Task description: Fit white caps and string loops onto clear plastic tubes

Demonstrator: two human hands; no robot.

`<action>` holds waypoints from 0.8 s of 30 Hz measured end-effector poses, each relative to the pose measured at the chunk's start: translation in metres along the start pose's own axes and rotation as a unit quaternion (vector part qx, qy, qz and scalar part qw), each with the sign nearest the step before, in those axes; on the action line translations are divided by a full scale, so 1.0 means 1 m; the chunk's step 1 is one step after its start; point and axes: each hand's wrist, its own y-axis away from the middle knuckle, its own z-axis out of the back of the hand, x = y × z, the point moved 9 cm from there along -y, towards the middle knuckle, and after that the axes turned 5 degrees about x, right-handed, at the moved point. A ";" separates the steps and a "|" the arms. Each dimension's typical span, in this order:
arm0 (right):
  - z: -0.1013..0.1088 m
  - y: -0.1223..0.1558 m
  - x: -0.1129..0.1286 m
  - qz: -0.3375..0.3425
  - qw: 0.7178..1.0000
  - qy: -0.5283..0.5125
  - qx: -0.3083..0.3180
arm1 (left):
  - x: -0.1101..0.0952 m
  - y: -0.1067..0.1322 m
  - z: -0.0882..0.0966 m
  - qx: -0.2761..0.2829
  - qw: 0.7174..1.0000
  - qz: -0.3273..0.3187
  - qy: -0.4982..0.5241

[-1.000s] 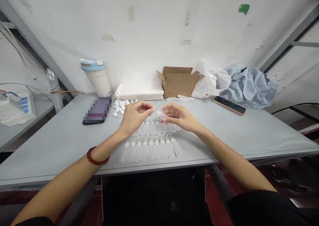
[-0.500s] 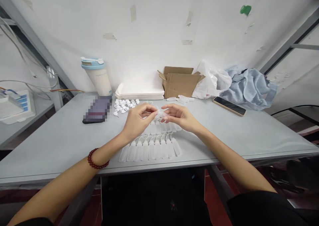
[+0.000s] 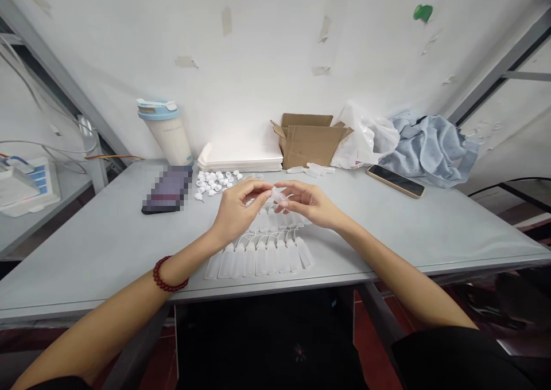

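Above the middle of the table, a small translucent plastic bottle [image 3: 280,197] is held between my two hands. Thumb and fingers of my left hand [image 3: 236,209] are pinched at its neck end; whether a cap sits there is hidden by the fingertips. My right hand [image 3: 313,204] has its fingers curled round the bottle's body. Under the hands lies a front row of similar bottles [image 3: 260,259] with thin white tubes at their tops. Behind it, partly covered by my hands, is a second row of bottles [image 3: 270,221]. Small white caps [image 3: 212,182] lie heaped left of my left hand.
Loose bottles [image 3: 313,171] lie before an open cardboard box [image 3: 312,146]. A white stack [image 3: 241,158], a tumbler [image 3: 166,132] and a blurred dark flat object [image 3: 167,189] are further left. On the right are a plastic bag [image 3: 365,137], a phone [image 3: 396,181] and blue cloth [image 3: 430,152].
The bottle between my hands has turned slightly and shows more clearly. My fingertips have come closer together at its neck end. The rows on the table are unchanged.
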 end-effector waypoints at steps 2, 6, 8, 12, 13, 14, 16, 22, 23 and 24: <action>-0.001 0.000 0.001 0.001 1.000 0.001 0.004 | -0.002 0.000 -0.001 0.009 1.000 -0.006 -0.020; -0.002 0.000 0.002 0.006 1.000 0.000 0.008 | -0.002 0.000 -0.003 0.026 1.000 -0.002 -0.011; -0.002 0.000 0.001 0.009 1.000 -0.007 0.004 | -0.002 0.001 -0.004 0.026 1.000 0.000 -0.003; 0.001 0.000 0.000 0.013 1.000 -0.023 -0.009 | -0.002 0.001 -0.003 0.011 1.000 0.008 0.020; 0.001 0.000 -0.001 0.014 1.000 -0.025 -0.012 | -0.001 0.001 -0.002 0.007 1.000 0.015 0.025; 0.002 0.000 -0.001 0.014 0.999 -0.027 -0.015 | 0.001 0.001 -0.002 0.004 0.999 0.026 0.032; 0.003 0.000 0.000 0.015 0.999 -0.029 -0.021 | 0.006 0.001 -0.002 0.002 0.998 0.052 0.047; 0.005 0.001 0.001 0.011 0.999 0.006 -0.037 | 0.011 0.002 -0.004 0.013 0.994 0.087 0.060; 0.006 0.001 0.002 0.017 0.998 0.034 -0.045 | 0.011 0.001 -0.005 0.017 0.994 0.094 0.061; 0.007 0.002 0.003 0.028 0.995 0.076 -0.057 | 0.012 0.001 -0.006 0.021 0.993 0.103 0.061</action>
